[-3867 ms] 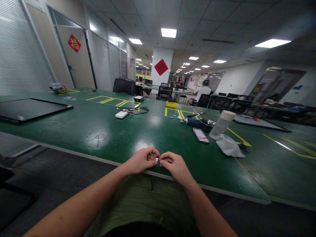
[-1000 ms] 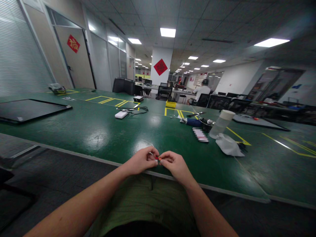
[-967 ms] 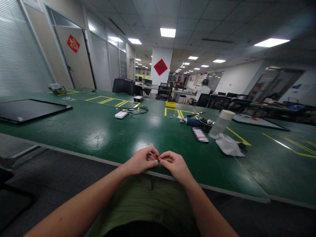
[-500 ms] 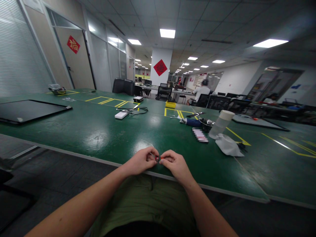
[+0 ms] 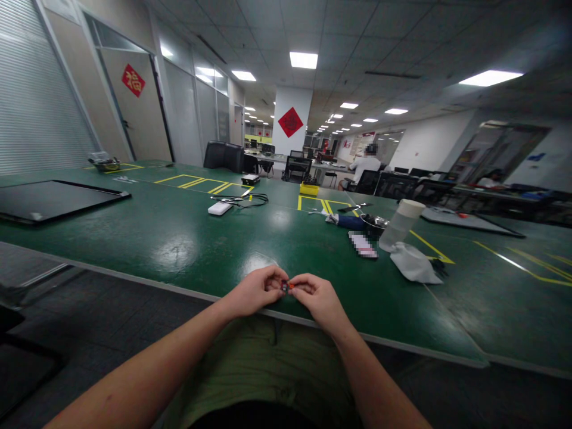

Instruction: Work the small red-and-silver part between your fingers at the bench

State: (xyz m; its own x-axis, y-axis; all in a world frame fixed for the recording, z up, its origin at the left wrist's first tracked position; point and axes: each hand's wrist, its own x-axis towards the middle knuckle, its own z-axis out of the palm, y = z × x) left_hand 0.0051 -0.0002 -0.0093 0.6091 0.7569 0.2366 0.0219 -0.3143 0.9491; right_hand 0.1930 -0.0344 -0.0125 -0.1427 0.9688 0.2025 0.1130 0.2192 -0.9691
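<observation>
One small red-and-grey piece [image 5: 285, 287] is pinched by the left hand [image 5: 256, 291], and one orange piece [image 5: 292, 286] by the right hand [image 5: 320, 297], just at the near edge of the green table [image 5: 214, 244]. The pinch is fine, probably because they are tiny; whether they touch, I cannot tell.

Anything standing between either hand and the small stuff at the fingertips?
Nothing visible. The left hand pinches a dark reddish part, the right hand an orange part; whether they are joined is too small to tell. The white bag lies off to the right.
</observation>
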